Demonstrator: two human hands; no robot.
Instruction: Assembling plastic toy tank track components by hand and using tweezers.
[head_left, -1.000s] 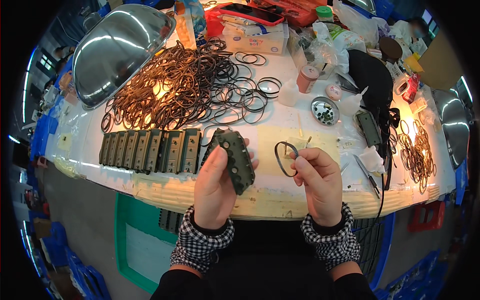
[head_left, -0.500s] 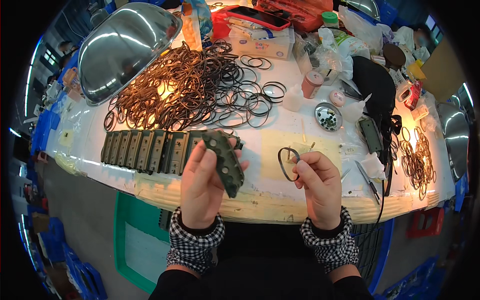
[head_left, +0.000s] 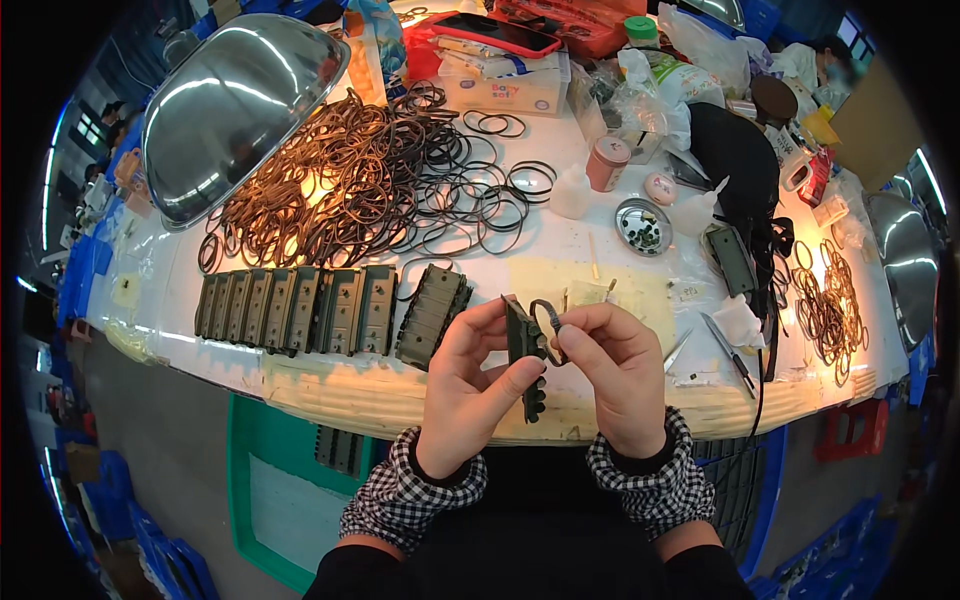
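My left hand (head_left: pixel 472 385) grips a dark olive rectangular plastic part (head_left: pixel 524 352), held edge-on above the table's near edge. My right hand (head_left: pixel 618 372) pinches a thin black rubber ring (head_left: pixel 549 322) and presses it against the top of that part. Both hands meet just in front of the white table (head_left: pixel 600 250). A row of several like olive parts (head_left: pixel 300 308) lies side by side to the left, with one more (head_left: pixel 432 313) set slightly apart at its right end.
A big heap of brown and black rubber rings (head_left: pixel 370 185) covers the table's middle, with a steel bowl (head_left: pixel 235 100) at far left. A small tin of little pieces (head_left: pixel 643 224), bottles, tweezers (head_left: pixel 728 347), another ring pile (head_left: pixel 828 300) lie right. A green bin (head_left: pixel 270 490) sits below.
My left hand has turned the olive part from flat-facing to edge-on and moved it right. My right hand has brought the ring up against it; before, the hands were apart.
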